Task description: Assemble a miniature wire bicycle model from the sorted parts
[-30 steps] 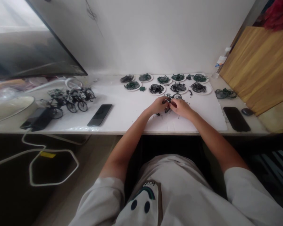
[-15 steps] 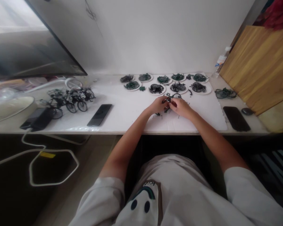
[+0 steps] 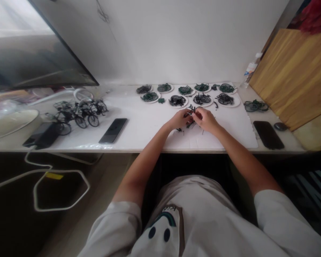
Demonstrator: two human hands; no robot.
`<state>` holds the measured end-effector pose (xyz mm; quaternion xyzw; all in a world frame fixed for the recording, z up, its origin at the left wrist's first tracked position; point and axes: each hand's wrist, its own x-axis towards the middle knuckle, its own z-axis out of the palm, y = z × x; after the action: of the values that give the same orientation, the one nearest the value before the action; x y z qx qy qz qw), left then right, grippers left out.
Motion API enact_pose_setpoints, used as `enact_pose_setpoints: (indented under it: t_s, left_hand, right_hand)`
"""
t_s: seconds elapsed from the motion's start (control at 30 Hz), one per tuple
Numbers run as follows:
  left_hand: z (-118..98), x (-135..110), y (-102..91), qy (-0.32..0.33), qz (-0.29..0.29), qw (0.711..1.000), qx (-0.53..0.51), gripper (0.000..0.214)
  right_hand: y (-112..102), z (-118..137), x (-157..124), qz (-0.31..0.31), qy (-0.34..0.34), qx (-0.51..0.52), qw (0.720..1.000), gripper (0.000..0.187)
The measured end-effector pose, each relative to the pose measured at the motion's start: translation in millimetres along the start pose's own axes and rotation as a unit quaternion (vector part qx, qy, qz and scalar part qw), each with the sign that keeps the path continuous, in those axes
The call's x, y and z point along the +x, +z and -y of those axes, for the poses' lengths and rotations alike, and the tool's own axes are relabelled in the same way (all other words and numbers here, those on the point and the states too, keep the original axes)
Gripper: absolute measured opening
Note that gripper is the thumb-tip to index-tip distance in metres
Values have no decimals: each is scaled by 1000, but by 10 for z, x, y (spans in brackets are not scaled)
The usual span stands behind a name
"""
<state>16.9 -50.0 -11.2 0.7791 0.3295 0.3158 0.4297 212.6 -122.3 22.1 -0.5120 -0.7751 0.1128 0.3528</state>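
Just above the white sheet (image 3: 144,125), my two hands meet around a small dark model bicycle (image 3: 189,124), which looks partly assembled. My left hand (image 3: 179,120) has its fingers closed on the bicycle's left side. From the other side, my right hand (image 3: 205,120) pinches a dark part at its top; the fingers cover most of it. Small loose dark parts (image 3: 179,130) lie below my left hand. Beyond the hands, several white plates (image 3: 237,104) carry piles of black and green model bicycle parts.
Several assembled model bicycles (image 3: 80,115) stand at the left, beside a black power adapter (image 3: 44,135) and a basin (image 3: 16,129). One phone (image 3: 113,131) lies left of my arms, another phone (image 3: 268,134) at the right. A green model bicycle (image 3: 256,106) rests near a wooden board (image 3: 294,78).
My right hand has turned and lifted slightly at the bicycle. The wheel that showed behind it is now out of sight. My left hand stays almost still.
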Motion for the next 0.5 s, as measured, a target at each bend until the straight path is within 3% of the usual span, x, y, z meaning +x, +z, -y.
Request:
enact_pose_setpoints:
  t_s: [0.5]
  left_hand:
    - [26,5,-7,12,2,1000,4,16]
  right_hand:
    - [16,-24,5,12,6,-4,1000,22]
